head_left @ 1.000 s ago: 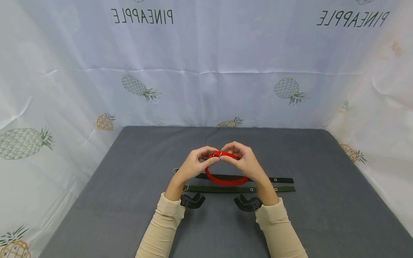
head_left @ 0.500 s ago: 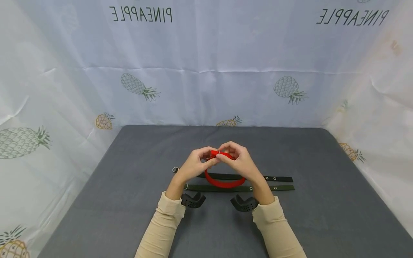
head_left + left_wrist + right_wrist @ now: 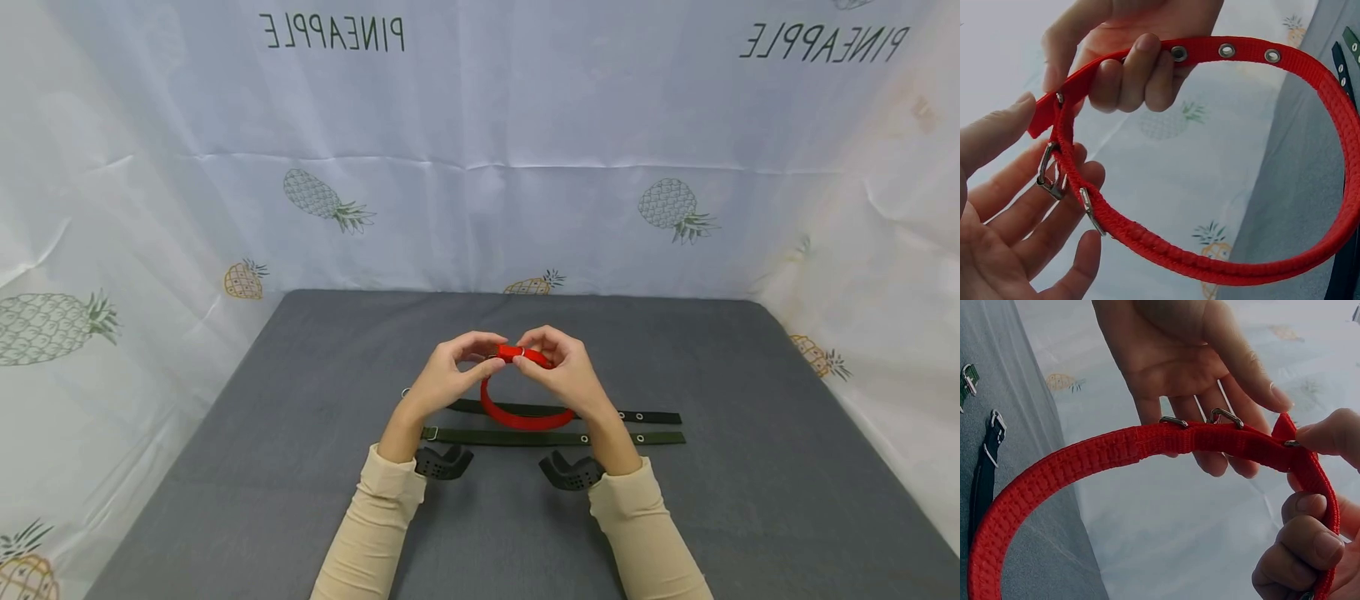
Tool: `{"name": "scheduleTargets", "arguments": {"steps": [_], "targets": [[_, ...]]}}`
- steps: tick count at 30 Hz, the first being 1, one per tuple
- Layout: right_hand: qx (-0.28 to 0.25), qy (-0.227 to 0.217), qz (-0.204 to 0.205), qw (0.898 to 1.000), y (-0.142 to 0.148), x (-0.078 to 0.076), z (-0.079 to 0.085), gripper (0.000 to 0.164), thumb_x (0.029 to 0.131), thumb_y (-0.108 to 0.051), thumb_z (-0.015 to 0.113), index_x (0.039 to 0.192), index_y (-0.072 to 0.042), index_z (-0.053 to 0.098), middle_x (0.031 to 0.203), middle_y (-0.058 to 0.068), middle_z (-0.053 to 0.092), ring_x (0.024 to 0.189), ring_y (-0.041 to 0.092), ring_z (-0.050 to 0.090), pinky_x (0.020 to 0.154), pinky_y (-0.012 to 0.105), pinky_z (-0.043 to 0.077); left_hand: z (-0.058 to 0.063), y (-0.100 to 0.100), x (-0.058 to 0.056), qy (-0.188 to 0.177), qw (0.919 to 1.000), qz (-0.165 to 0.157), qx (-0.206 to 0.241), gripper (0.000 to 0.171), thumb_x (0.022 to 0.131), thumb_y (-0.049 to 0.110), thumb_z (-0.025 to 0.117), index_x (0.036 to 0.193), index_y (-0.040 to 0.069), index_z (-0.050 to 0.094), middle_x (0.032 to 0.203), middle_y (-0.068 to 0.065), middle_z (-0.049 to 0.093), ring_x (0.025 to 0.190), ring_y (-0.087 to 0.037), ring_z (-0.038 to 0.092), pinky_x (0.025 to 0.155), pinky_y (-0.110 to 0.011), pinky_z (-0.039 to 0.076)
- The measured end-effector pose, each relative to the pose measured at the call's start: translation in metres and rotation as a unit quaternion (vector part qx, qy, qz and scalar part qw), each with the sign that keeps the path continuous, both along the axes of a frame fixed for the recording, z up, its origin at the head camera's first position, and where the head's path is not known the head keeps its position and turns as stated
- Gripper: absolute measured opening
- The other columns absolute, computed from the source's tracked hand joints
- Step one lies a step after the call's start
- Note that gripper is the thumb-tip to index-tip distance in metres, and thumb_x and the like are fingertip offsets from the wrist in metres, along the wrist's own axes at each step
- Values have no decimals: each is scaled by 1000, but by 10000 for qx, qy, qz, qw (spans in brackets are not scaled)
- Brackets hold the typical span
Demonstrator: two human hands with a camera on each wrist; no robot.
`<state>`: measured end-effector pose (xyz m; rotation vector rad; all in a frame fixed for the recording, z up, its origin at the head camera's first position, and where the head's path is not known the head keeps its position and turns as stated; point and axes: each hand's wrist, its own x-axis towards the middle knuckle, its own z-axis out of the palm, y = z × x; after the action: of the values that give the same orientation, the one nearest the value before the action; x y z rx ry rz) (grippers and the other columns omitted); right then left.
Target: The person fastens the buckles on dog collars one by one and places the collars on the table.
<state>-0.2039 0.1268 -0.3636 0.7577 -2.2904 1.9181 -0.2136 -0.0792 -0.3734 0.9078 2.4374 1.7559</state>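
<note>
A red dog collar [image 3: 1241, 273] is held up in a loop between the two hands. In the left wrist view it shows a metal buckle [image 3: 1041, 180], a D-ring [image 3: 1090, 211] and a row of metal eyelets. The right hand [image 3: 566, 371] pinches the strap beside a small metal keeper, its other fingers curled round the eyelet side. The pointed strap end [image 3: 1040, 122] sticks out past that keeper. The left hand [image 3: 442, 375] has its thumb at this tip, while its fairly straight fingers spread behind the buckle, as the right wrist view also shows.
On the grey table [image 3: 360, 333], a black collar [image 3: 660, 417] and a green collar [image 3: 487, 437] lie stretched out side by side, below the raised hands. A pale curtain [image 3: 525, 100] printed with pineapples stands behind and at both sides.
The left hand has shifted slightly left and its fingers have loosened from the buckle end. More of the red strap end shows between the hands. The right hand keeps its pinch.
</note>
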Motion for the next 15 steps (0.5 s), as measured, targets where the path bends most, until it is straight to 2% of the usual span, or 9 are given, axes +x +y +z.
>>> {"name": "scheduleTargets", "arguments": {"steps": [7, 12, 15], "targets": [[4, -1, -4, 10000, 0, 0, -1, 20, 87, 3, 64, 105, 9, 58, 80, -8, 61, 65, 7, 57, 65, 18, 52, -1, 2, 2, 57, 10000, 66, 40, 27, 93, 14, 64, 118, 5, 64, 115, -16, 67, 93, -18, 63, 84, -26, 54], [22, 12, 12, 10000, -1, 0, -2, 21, 87, 2, 65, 106, 8, 59, 80, -9, 61, 65, 5, 57, 65, 18, 52, -1, 3, 2, 97, 9998, 114, 90, 25, 94, 14, 63, 117, 5, 63, 113, -16, 67, 91, -17, 61, 82, -26, 53], [134, -34, 8, 9999, -2, -1, -3, 23, 87, -4, 68, 108, 6, 62, 83, -8, 63, 67, 9, 60, 66, 19, 53, -1, 4, 2, 160, 9997, 161, 111, 24, 94, 13, 63, 116, 6, 64, 111, -15, 67, 91, -17, 61, 82, -27, 53]]}}
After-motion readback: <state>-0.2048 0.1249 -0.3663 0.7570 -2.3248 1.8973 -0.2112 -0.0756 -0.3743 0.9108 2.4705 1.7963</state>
